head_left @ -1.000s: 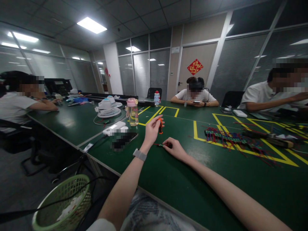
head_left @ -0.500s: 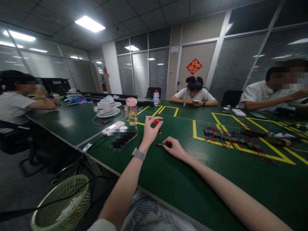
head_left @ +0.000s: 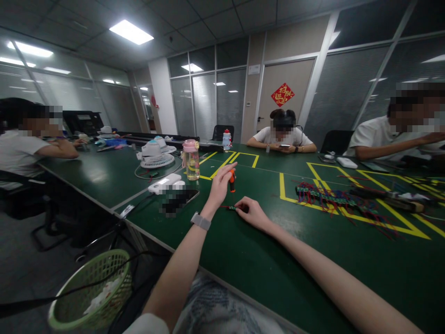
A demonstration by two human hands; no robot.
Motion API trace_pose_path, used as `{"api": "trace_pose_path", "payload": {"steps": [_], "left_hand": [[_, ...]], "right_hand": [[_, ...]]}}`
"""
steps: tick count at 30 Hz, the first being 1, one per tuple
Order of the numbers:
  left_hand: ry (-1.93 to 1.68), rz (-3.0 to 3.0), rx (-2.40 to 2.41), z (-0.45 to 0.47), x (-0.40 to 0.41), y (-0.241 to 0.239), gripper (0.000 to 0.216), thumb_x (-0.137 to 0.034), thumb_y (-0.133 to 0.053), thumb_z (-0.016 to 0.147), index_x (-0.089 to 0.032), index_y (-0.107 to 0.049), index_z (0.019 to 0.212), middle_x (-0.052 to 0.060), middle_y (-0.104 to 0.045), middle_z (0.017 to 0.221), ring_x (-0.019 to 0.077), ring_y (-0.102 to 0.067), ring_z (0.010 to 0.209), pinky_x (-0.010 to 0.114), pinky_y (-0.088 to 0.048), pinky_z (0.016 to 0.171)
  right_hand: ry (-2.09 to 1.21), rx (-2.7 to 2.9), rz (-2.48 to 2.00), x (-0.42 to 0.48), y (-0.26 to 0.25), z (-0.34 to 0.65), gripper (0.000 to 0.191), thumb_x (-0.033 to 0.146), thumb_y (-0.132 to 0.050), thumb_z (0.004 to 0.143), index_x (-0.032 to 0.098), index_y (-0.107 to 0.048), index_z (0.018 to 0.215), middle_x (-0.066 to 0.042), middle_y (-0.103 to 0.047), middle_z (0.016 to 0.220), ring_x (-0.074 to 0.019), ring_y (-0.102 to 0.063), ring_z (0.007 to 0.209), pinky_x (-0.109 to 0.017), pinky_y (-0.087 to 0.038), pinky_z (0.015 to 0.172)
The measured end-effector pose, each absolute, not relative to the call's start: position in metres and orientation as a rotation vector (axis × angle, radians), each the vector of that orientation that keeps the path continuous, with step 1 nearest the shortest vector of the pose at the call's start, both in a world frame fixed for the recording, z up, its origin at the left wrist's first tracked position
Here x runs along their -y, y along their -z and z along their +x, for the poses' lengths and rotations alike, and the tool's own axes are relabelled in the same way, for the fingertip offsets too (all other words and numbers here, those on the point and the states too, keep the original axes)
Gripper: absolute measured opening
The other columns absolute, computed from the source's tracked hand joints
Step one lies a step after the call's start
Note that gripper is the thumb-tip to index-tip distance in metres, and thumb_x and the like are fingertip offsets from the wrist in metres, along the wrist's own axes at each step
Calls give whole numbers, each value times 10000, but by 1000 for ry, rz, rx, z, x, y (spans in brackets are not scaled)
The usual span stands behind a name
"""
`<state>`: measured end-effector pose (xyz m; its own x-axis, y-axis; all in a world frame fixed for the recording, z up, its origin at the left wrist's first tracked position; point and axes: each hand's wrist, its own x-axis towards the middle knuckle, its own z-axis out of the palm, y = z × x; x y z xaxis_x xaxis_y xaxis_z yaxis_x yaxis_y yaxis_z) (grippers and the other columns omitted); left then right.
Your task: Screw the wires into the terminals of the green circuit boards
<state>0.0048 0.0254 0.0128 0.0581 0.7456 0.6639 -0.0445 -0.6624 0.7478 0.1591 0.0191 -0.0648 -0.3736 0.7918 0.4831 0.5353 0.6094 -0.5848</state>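
My left hand [head_left: 219,185] is around the top of an orange and black screwdriver [head_left: 232,184], its fingers fairly straight along the handle and the thumb hidden. The screwdriver stands upright, its thin shaft pointing down at a small green circuit board [head_left: 231,208] with a red wire. My right hand [head_left: 251,212] rests on the table, thumb and fingertips pinched on the right end of that board. What the shaft touches on it is too small to make out.
Several boards with red and blue wires [head_left: 327,197] lie to the right inside yellow tape. A phone [head_left: 181,202], white power bank [head_left: 164,183], pink-lidded bottle [head_left: 191,160] and white fan [head_left: 157,160] are on the left. A green basket [head_left: 120,266] stands below the table edge.
My left hand has turned on the screwdriver handle: its curled, spread fingers are straighter and closer together, and more of the handle shows. My right hand and the board stay in place.
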Motion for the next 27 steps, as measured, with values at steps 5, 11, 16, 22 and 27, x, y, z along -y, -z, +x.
{"api": "trace_pose_path", "payload": {"steps": [5,11,16,22,27], "left_hand": [[-1681,1731,-756,9,-24,-11,341,-359,-580,824,-223,-618,1134,53,-596,964,153,-610,837,295,-520,752],[-1786,1913,-858,8,-22,-11,314,-319,-489,886,-257,-607,1170,68,-507,1164,152,-567,1005,293,-484,876],[-1812,1756,-901,7,-26,-9,340,-329,-560,845,-207,-605,1159,69,-585,1035,152,-607,893,273,-518,771],[-1835,1773,-895,8,-27,-9,327,-307,-475,893,-234,-591,1189,78,-572,1151,169,-587,1018,317,-488,879],[-1851,1733,-931,7,-27,-9,315,-327,-626,794,-208,-645,1086,54,-591,1005,140,-615,837,266,-519,748]], "right_hand": [[-420,2072,-1040,-19,65,160,97,136,-576,758,152,-652,817,-26,-584,756,-132,-533,676,-254,-441,628],[-417,2071,-1036,-22,68,160,95,135,-585,757,151,-651,824,-22,-585,746,-129,-535,666,-249,-438,616],[-425,2072,-1035,-22,68,160,95,138,-586,760,147,-652,828,-27,-587,751,-133,-538,670,-256,-441,624],[-427,2069,-1031,-21,67,160,97,139,-583,762,146,-656,825,-29,-584,755,-136,-537,673,-261,-441,625],[-432,2078,-1020,-22,68,161,99,146,-581,767,149,-658,830,-30,-585,765,-135,-537,677,-259,-441,625]]}}
